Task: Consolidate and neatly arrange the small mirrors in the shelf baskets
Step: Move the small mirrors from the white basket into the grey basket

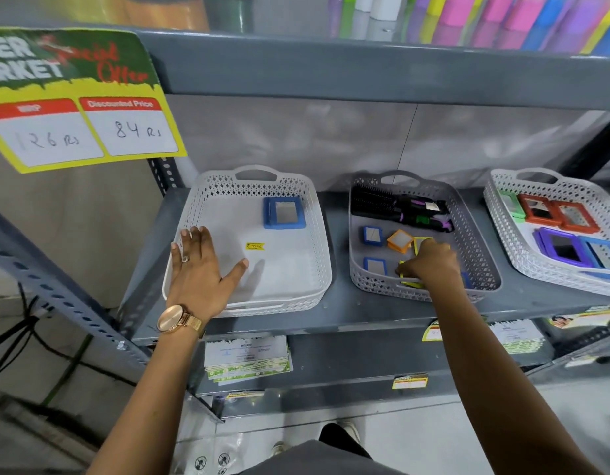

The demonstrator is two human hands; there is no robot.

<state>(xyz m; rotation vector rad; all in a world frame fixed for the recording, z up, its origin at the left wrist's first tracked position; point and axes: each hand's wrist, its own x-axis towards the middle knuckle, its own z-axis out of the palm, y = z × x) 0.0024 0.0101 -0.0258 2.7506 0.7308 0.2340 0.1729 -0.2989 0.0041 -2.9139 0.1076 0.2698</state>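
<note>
Three lattice baskets stand on the grey shelf. The left white basket (317, 269) holds one blue-framed mirror (284, 213) and a yellow price sticker (255, 246). My left hand (202, 269) rests flat and open on that basket's left rim. The middle grey basket (481, 265) holds two small blue mirrors (372, 235) (374, 267), an orange mirror (400, 240) and yellow-framed mirrors. My right hand (430, 264) is down in this basket, fingers closed on a yellow-framed mirror (410, 282) near the front wall. The right white basket (495, 207) holds larger green, orange, purple and blue mirrors.
Black and purple hair brushes (399, 207) lie across the back of the middle basket. A yellow offer sign (80, 97) hangs at the upper left. Card stacks (247, 358) sit on the shelf below. The shelf above carries coloured items. A slanted metal upright (56, 289) stands at the left.
</note>
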